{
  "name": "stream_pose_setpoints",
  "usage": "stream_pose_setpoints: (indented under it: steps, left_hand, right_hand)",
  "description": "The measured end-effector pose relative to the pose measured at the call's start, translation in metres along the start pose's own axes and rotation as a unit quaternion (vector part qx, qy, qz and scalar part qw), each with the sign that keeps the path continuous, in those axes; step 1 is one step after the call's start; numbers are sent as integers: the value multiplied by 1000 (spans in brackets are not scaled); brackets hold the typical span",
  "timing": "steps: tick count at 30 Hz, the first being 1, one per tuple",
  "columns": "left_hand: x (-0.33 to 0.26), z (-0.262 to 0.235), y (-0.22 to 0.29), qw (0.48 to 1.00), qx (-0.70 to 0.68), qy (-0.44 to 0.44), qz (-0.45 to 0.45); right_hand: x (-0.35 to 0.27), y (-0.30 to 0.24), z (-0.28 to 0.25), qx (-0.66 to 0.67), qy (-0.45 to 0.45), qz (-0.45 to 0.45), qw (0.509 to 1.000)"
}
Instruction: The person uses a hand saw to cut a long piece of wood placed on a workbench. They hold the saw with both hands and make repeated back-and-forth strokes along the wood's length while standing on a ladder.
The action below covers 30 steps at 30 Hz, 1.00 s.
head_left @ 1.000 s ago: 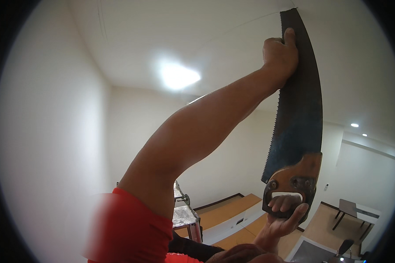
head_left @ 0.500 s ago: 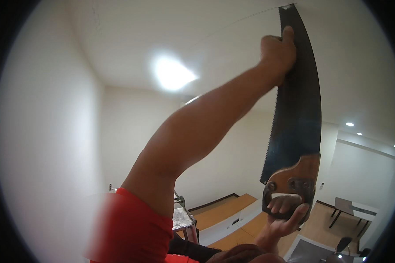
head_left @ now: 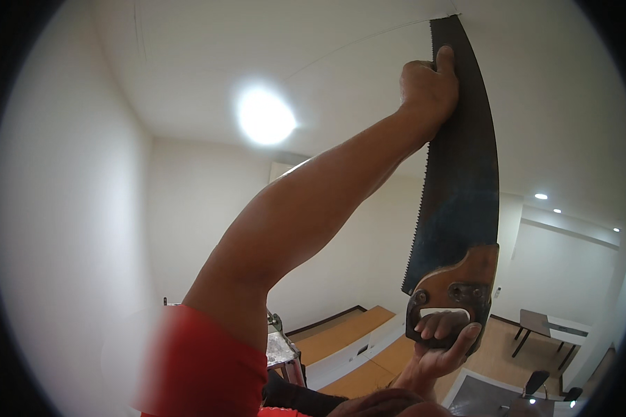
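The right hand (head_left: 432,359) is wrapped around the wooden handle (head_left: 471,267) of a big saw (head_left: 459,187), fingers through the hole. Higher up, the left hand (head_left: 428,89) holds the dark blade (head_left: 476,125), thumb flat on it. The saw points up, its tip by the white ceiling (head_left: 327,31). Far behind stands a table (head_left: 535,321).

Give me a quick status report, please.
Left hand holding dark, tapering metal saw blade near its tip, partly covering toothed edge; right hand around brown wooden handle. Blade points up toward white ceiling; tip contact unclear.
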<state>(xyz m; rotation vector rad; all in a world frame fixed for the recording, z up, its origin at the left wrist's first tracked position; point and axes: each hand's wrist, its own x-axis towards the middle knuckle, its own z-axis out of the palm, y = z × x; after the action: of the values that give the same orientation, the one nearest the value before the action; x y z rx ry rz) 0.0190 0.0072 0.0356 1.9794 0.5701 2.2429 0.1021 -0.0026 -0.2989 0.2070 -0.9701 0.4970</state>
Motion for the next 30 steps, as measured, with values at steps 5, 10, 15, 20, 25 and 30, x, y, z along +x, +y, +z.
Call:
stream_pose_setpoints:
  steps: [5, 10, 15, 20, 25, 30]
  left_hand:
    - [47, 15, -13, 915, 346, 62, 197]
    - [12, -11, 20, 996, 21, -82, 37]
    - [13, -1, 22, 1000, 7, -25, 10]
    - [12, 6, 5, 999, -3, 25, 28]
    - [-33, 7, 3, 1000, -13, 7, -4]
    - [-25, 10, 3, 1000, -22, 0, 14]
  right_hand:
    - [26, -1, 10, 22, 34, 34, 999]
    - [37, -2, 6, 13, 13, 30, 999]
    - [22, -9, 11, 10, 13, 31, 999]
    - [10, -9, 16, 29, 46, 15, 998]
    - [-11, -9, -16, -8, 27, 1, 1000]
    - [-10, -5, -14, 18, 26, -6, 999]
